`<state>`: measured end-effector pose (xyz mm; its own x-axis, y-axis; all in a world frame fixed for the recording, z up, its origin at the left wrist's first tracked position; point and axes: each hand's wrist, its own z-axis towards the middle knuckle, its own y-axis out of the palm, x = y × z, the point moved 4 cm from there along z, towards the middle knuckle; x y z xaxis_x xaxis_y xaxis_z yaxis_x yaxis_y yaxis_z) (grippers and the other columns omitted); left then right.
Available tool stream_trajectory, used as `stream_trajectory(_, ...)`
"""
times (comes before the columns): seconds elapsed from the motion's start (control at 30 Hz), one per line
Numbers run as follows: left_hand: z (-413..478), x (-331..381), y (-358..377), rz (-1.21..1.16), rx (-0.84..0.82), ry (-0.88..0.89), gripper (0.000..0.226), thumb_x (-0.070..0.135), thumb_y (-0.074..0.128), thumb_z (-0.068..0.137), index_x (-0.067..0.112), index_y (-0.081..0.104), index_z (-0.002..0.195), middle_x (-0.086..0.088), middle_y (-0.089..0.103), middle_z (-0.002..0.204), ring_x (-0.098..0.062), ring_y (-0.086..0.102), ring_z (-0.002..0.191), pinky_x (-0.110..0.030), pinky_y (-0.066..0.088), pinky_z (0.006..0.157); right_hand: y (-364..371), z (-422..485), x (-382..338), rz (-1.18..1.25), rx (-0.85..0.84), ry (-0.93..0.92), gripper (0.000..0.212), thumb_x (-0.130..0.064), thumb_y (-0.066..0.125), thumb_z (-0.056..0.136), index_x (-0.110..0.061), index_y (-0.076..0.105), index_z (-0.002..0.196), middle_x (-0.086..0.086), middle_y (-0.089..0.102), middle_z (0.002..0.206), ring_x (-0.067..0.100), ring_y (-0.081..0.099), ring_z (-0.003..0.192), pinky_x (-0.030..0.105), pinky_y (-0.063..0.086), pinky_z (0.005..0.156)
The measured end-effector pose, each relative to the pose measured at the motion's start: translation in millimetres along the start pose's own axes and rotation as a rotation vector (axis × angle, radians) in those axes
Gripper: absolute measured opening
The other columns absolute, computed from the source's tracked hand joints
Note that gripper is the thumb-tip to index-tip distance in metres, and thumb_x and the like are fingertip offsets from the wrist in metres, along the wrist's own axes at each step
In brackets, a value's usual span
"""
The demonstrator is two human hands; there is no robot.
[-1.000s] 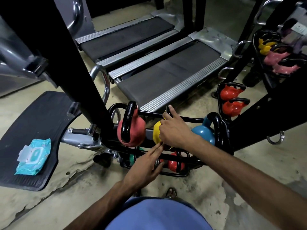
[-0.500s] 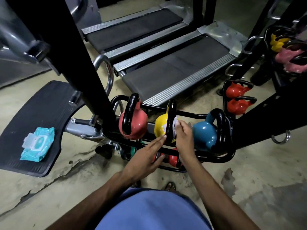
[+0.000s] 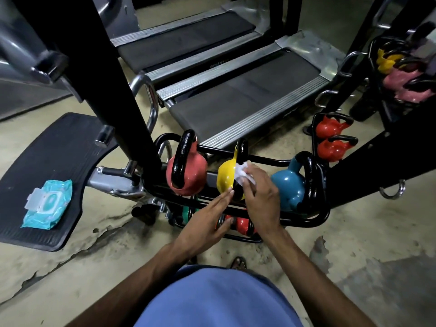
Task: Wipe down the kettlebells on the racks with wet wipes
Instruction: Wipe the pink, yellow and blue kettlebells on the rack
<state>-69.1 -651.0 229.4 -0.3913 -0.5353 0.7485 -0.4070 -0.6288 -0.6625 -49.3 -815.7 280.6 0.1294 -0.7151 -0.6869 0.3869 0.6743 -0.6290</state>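
A: From the head view, what is the right hand doing?

B: The right hand (image 3: 262,204) has its fingers curled round a crumpled white wet wipe (image 3: 243,172) and presses it against the black handle of the yellow kettlebell (image 3: 225,178).

A: And the left hand?

B: The left hand (image 3: 205,223) is flat, with its fingers straight and together. Its fingertips touch the lower side of that same yellow kettlebell, just beside the handle. It holds nothing.

A: Where does that kettlebell sit?

B: It is in the middle of the top tier of a black tubular rack (image 3: 323,215) that stands on the concrete floor (image 3: 354,220). A coral kettlebell (image 3: 191,175) stands to its left and a blue kettlebell (image 3: 287,187) to its right. Both have black handles and stand apart from the yellow one.

A: Anything lower down?

B: There is a lower tier, mostly hidden by the hands. A red kettlebell (image 3: 243,225) and a sliver of a green kettlebell (image 3: 187,212) show between the bars.

A: The supply of wipes?

B: A teal pack of wipes (image 3: 48,201) lies well to the left on a black ribbed platform (image 3: 47,149). Its white lid looks flipped open.

A: And beyond the rack?

B: Two treadmills (image 3: 236,95) lie side by side behind it. At the right, a second rack (image 3: 315,128) holds two red kettlebells, one above the other. Farther up are yellow and pink ones, too blurred to say more.
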Motion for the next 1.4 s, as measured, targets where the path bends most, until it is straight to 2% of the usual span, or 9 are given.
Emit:
stream_trajectory(0.17,-4,0,4,0.011,-0.01,-0.009,0.068,0.035,0.053,0.101,0.016,0.029,0.161,0.004,0.027,0.168,-0.004,0.025,0.153,-0.021,0.027,0.122,18,23,-9,-0.599,-0.328,-0.601,0.017,-0.018,0.054,0.095,-0.013,0.069,0.102,0.006,0.068,0.117,0.034,0.05,0.136,0.053,0.034,0.118)
stream_trajectory(0.3,-5,1,5,0.029,-0.027,-0.03,0.071,0.04,0.046,0.098,0.015,0.026,0.162,-0.002,0.028,0.168,-0.01,0.028,0.153,-0.026,0.03,0.122,32,50,-29,-0.886,-0.573,-0.741,0.018,-0.027,0.063,0.083,-0.012,0.074,0.08,0.005,0.069,0.08,0.038,0.06,0.115,0.067,0.029,0.116)
stream_trajectory(0.4,-4,3,4,0.014,-0.026,-0.01,0.072,0.03,0.054,0.1,0.02,0.022,0.163,0.0,0.026,0.168,-0.009,0.028,0.152,-0.021,0.029,0.119,37,58,-37,-0.994,-0.743,-0.743,0.021,-0.028,0.062,0.087,-0.014,0.076,0.084,0.004,0.072,0.083,0.034,0.057,0.113,0.065,0.021,0.119)
stream_trajectory(0.53,-2,0,4,0.013,0.001,0.001,0.072,0.036,0.05,0.098,0.02,0.023,0.163,0.004,0.026,0.168,-0.006,0.027,0.153,-0.027,0.032,0.121,22,52,-39,-0.847,-0.572,-0.769,0.007,-0.022,0.071,0.08,-0.016,0.075,0.079,0.002,0.068,0.081,0.033,0.058,0.102,0.058,0.035,0.112)
stream_trajectory(0.67,-4,0,0,0.015,0.031,-0.017,0.075,0.051,0.04,0.097,0.021,0.023,0.164,0.009,0.023,0.169,0.001,0.021,0.153,-0.02,0.025,0.122,-3,33,-19,-0.479,-0.289,-0.529,0.008,-0.013,0.071,0.084,-0.015,0.073,0.092,0.001,0.067,0.1,0.027,0.055,0.094,0.039,0.048,0.086)
stream_trajectory(0.8,-4,2,-3,0.036,0.025,-0.005,0.072,0.045,0.048,0.101,0.024,0.02,0.164,0.014,0.019,0.169,0.006,0.017,0.153,-0.016,0.022,0.121,-6,5,6,0.034,-0.064,0.103,0.01,-0.014,0.069,0.093,-0.017,0.067,0.102,-0.003,0.066,0.102,0.012,0.06,0.094,0.026,0.048,0.081)
stream_trajectory(1.03,-6,1,1,0.087,-0.051,0.017,0.074,0.04,0.052,0.104,0.027,0.013,0.165,0.015,0.012,0.171,0.001,0.02,0.153,-0.021,0.03,0.119,41,12,30,0.856,-0.099,0.859,0.026,0.007,0.045,0.092,-0.003,0.069,0.09,0.014,0.07,0.083,0.022,0.062,0.074,0.031,0.051,0.068)
stream_trajectory(1.27,-3,-4,6,0.056,-0.065,-0.031,0.079,0.038,0.056,0.103,0.024,0.01,0.165,0.009,0.019,0.17,-0.007,0.028,0.152,-0.023,0.028,0.121,23,7,36,0.855,-0.032,0.897,0.016,0.001,0.06,0.096,-0.013,0.067,0.092,0.007,0.072,0.09,0.02,0.066,0.087,0.039,0.052,0.088)
stream_trajectory(1.4,2,-10,10,0.012,-0.042,-0.065,0.081,0.036,0.061,0.1,0.022,0.015,0.165,0.006,0.024,0.169,-0.005,0.026,0.152,-0.024,0.027,0.123,4,-7,14,0.344,-0.03,0.336,0.009,-0.016,0.073,0.09,-0.02,0.066,0.093,0.001,0.066,0.1,0.013,0.064,0.093,0.032,0.054,0.083)
